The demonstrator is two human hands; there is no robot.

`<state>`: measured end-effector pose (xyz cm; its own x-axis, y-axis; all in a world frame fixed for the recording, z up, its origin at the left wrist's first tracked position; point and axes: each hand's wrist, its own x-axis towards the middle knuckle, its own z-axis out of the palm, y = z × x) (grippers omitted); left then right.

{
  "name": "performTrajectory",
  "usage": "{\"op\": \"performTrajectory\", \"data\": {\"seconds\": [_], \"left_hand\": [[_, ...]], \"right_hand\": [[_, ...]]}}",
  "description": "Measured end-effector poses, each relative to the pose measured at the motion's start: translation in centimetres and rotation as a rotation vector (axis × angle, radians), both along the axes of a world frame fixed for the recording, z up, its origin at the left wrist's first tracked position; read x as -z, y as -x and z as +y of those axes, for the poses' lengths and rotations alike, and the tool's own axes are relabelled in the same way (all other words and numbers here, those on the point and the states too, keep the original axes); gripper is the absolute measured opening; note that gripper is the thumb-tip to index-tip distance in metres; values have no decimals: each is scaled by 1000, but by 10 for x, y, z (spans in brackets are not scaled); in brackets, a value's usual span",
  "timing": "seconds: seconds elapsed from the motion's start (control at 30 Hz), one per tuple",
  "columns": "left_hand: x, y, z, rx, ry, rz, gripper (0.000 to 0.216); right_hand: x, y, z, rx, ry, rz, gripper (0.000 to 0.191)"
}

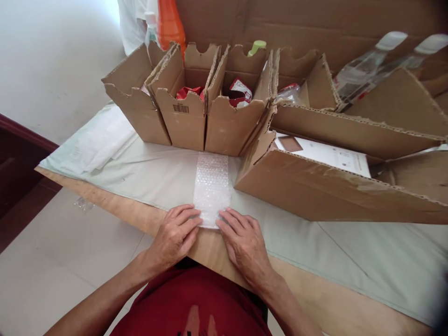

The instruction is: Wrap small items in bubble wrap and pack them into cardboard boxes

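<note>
A strip of clear bubble wrap (212, 184) lies flat on the table, running away from me toward the cardboard boxes. My left hand (175, 234) rests palm down at its near left corner, fingers stretched out onto its edge. My right hand (242, 240) lies flat at the near right corner, fingertips on the wrap. Neither hand holds anything.
A row of open cardboard boxes (185, 116) with red packets stands behind the wrap. A large flat box (329, 186) holding a white carton sits to the right. Plastic bottles (371, 65) lie at the back right. A pale green sheet (147, 172) covers the wooden table.
</note>
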<state>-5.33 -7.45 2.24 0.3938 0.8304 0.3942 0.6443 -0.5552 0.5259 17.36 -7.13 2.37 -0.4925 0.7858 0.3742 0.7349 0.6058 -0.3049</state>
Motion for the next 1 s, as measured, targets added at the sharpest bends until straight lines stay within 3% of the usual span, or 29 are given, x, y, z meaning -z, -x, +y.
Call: {"op": "performTrajectory", "data": {"seconds": [0.2,0.33,0.53,0.6,0.77,1.0], "left_hand": [[-14,1,-1,-91,155,-188,15],[-7,-4,9,-200,97,-145,16],[-3,-6,19,-242,26,-30,20],[-9,-3,13,-224,-5,-31,24],[-18,5,-1,-2,14,-42,29],[-3,-4,34,-151,-15,-16,26]], "right_hand": [[-20,1,4,13,93,184,18],[-20,2,-3,114,-74,159,22],[-10,5,-2,-6,-56,8,23],[-9,7,2,-18,-34,29,22],[-18,5,7,-59,127,166,22],[-20,8,11,59,-42,40,25]]}}
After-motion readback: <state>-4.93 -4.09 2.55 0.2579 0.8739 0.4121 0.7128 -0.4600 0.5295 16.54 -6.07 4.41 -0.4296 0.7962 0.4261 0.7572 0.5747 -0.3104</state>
